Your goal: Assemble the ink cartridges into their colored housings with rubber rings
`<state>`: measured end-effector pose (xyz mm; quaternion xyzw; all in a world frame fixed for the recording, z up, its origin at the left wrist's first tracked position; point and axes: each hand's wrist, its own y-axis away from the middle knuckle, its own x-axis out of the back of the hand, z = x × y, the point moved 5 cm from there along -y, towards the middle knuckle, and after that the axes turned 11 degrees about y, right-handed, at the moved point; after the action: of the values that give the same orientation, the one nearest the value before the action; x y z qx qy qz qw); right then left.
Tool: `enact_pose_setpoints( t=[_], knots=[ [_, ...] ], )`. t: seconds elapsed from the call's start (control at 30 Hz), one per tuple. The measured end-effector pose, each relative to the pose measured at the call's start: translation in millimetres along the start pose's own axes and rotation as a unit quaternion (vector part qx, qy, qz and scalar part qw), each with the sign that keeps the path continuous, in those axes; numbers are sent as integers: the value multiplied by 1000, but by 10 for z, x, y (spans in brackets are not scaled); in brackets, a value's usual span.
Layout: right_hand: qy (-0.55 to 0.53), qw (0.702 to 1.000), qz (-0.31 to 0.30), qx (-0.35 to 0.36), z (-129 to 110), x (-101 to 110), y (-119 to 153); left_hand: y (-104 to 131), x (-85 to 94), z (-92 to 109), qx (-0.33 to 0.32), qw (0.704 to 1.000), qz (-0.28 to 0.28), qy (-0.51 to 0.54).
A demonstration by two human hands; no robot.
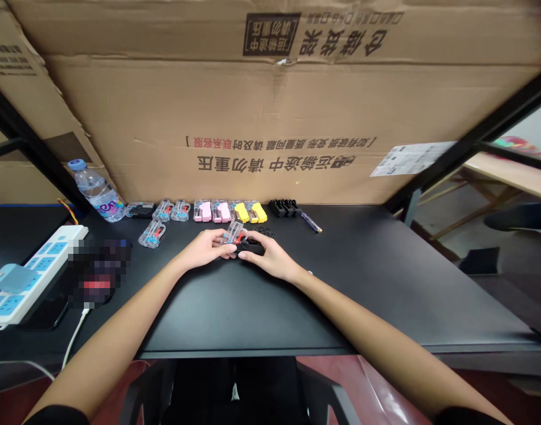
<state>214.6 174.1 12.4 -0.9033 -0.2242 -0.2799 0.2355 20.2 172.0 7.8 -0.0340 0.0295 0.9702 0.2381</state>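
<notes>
Near the middle of the black table (270, 313), my left hand (207, 248) has its fingers closed round a clear plastic piece (235, 231) with red and blue parts inside. My right hand (270, 255) grips a black part (252, 247) pressed against the right side of that clear piece. Both hands almost meet, and the fingers partly cover the two parts. Just behind my right hand lie several small black rings (265, 231). Pink-covered clear pieces (203, 211) and yellow-covered ones (241, 212) stand in a row behind the hands.
More clear pieces (152, 234) lie at the left, by a water bottle (97, 192). Black parts (284, 208) and a pen-like item (311, 222) lie right of the row. A white power strip (35, 271) and cables are at far left. Cardboard (270, 106) walls the back.
</notes>
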Motion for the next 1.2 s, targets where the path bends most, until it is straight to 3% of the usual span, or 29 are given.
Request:
enact_pose_setpoints(
  t=[0.93,1.2],
  knots=[
    [-39,999,-21,-28,-11,8,-39,17,-52,23,-29,997,5,-78],
    [-67,996,12,-57,22,7,-36,14,-23,29,-25,999,9,-46]
  ],
)
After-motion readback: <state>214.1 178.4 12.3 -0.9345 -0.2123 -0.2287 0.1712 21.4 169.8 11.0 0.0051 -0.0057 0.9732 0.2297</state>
